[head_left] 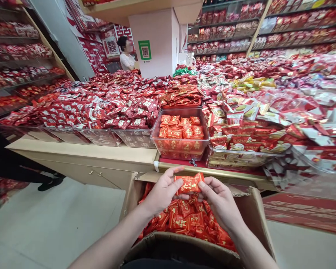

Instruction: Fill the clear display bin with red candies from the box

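Note:
A red candy packet (190, 184) with gold characters is held level above an open cardboard box (257, 215). My left hand (165, 189) pinches the packet's left end between thumb and fingers. On its right end, the thumb and fingertips of my right hand (216, 194) are closed. Below both hands, the box is filled with many loose red packets (182, 223) of similar look. Just beyond the hands stands a clear plastic bin (182, 145), where orange-red packets (182, 127) lie in rows.
Clear bins (100, 137) heaped with red packets line the counter (86, 153) to the left. Durian-labelled packets (240, 140) fill a bin on the right. A white pillar (159, 45) rises behind. A person (127, 56) is at the back; another person's dark-clothed legs (19, 164) show at left.

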{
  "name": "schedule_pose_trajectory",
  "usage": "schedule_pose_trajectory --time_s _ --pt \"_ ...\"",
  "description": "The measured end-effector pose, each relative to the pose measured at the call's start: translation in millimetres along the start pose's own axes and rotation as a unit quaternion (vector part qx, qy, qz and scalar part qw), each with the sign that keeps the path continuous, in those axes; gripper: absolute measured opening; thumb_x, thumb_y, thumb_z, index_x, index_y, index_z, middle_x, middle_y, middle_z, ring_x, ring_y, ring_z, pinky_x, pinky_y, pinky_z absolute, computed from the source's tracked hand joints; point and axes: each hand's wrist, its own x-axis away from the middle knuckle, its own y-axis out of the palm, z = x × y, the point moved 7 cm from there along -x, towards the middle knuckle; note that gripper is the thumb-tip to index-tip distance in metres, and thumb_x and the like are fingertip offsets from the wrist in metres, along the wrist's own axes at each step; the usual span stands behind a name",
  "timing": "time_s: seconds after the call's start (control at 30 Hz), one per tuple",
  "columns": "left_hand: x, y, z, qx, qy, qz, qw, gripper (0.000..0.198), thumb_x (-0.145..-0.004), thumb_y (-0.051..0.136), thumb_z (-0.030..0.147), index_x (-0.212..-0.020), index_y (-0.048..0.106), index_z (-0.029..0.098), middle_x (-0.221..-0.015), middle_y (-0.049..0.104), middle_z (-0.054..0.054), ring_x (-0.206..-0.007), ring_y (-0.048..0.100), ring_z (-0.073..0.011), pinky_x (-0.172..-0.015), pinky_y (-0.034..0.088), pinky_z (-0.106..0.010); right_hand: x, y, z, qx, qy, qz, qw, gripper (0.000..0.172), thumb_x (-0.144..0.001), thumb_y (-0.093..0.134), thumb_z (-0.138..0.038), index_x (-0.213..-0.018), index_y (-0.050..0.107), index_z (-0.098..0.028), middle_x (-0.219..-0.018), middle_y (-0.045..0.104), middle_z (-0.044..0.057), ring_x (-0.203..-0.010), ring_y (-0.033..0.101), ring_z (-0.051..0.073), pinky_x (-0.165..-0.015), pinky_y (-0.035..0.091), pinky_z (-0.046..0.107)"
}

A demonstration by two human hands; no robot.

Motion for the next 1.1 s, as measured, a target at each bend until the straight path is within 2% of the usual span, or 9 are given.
schedule_pose_trajectory --time_s 0.23,0.33,0.4,0.47,0.53,0.6,0.67,0.87,1.1 --pt "0.6 -1.9 -5.4 -0.103 0.022 -0.022 0.994 0.038 -0.075 0.053 0.032 -0.11 0.047 0.019 -0.078 0.055 0.0 -0.074 0.053 -0.0128 -0.067 0.051 -0.03 1.3 -8.6 12.0 0.07 -0.021 0.026 0.997 0.013 -0.072 0.058 -0.032 -0.072 0.056 -0.019 -0.061 0.053 -0.004 -0.048 0.048 0.008 -0.049 0.04 0.022" --pt "1.3 -9.9 -12.9 -0.069 0.001 0.023 0.997 0.04 -0.074 0.054 0.036 -0.109 0.045 0.019 -0.08 0.055 0.0 -0.073 0.056 -0.0133 -0.067 0.049 -0.03 5.9 -12.9 -2.2 0.166 -0.11 0.06 0.978 0.009 -0.073 0.057 -0.029 -0.072 0.059 -0.02 -0.068 0.056 -0.001 -0.053 0.051 0.01 -0.053 0.043 0.025" --pt "4.0 -14.1 -17.2 -0.031 -0.029 0.052 0.998 0.041 -0.074 0.054 0.039 -0.108 0.042 0.019 -0.082 0.056 -0.001 -0.072 0.059 -0.013 -0.068 0.047 -0.03 13.8 -6.3 -19.5 0.275 -0.227 0.052 0.933 0.008 -0.073 0.056 -0.021 -0.078 0.061 -0.022 -0.08 0.059 0.002 -0.066 0.056 0.014 -0.061 0.045 0.028" --pt "7.7 -9.7 -20.3 0.03 -0.068 0.033 0.997 0.041 -0.075 0.052 0.043 -0.107 0.041 0.02 -0.082 0.058 -0.001 -0.071 0.06 -0.0124 -0.069 0.045 -0.028 24.9 7.7 -31.1 0.368 -0.337 0.015 0.866 0.023 -0.072 0.055 -0.012 -0.09 0.062 -0.025 -0.088 0.059 0.004 -0.079 0.056 0.017 -0.068 0.045 0.03" --pt "11.0 -2.8 -18.6 0.088 -0.087 0.003 0.992 0.039 -0.075 0.054 0.04 -0.106 0.041 0.021 -0.081 0.059 -0.001 -0.07 0.059 -0.0116 -0.068 0.045 -0.027 34.5 21.1 -34.2 0.419 -0.402 -0.03 0.814 0.039 -0.071 0.054 -0.007 -0.103 0.058 -0.029 -0.089 0.059 0.005 -0.084 0.054 0.019 -0.07 0.046 0.033" --pt "12.3 -2.3 -12.5 0.105 -0.07 0.007 0.992 0.041 -0.072 0.06 0.031 -0.107 0.041 0.021 -0.086 0.059 -0.002 -0.072 0.058 -0.0111 -0.068 0.044 -0.026 39.7 30.4 -32.9 0.434 -0.424 -0.067 0.792 0.045 -0.07 0.054 -0.005 -0.107 0.055 -0.029 -0.09 0.059 0.005 -0.086 0.053 0.019 -0.071 0.046 0.035" --pt "12.0 -4.9 -5.3 0.09 -0.032 0.022 0.995 0.048 -0.068 0.064 0.022 -0.109 0.039 0.02 -0.093 0.06 -0.004 -0.078 0.058 -0.0119 -0.072 0.044 -0.026 38.0 33.3 -29.3 0.425 -0.395 -0.086 0.81 0.039 -0.07 0.056 -0.007 -0.103 0.057 -0.027 -0.094 0.057 0.007 -0.089 0.052 0.02 -0.074 0.045 0.037" --pt "12.7 -2.7 8.6 0.013 0.051 -0.002 0.999 0.062 -0.069 0.063 0.017 -0.121 0.03 0.022 -0.107 0.057 -0.009 -0.097 0.055 -0.018 -0.086 0.038 -0.032 11.2 8.6 -7.1 0.2 -0.134 -0.002 0.971 0.026 -0.072 0.058 -0.027 -0.098 0.054 -0.021 -0.092 0.06 0.007 -0.083 0.057 0.019 -0.071 0.048 0.033" --pt "8.3 -5.8 3.8 0.011 0.026 0.023 0.999 0.05 -0.069 0.063 0.025 -0.113 0.04 0.019 -0.096 0.062 -0.008 -0.085 0.058 -0.016 -0.076 0.044 -0.028 4.2 10.8 13.6 0.079 -0.024 0.027 0.996 0.017 -0.066 0.064 -0.032 -0.075 0.059 -0.018 -0.072 0.062 0.002 -0.068 0.055 0.014 -0.063 0.045 0.025"
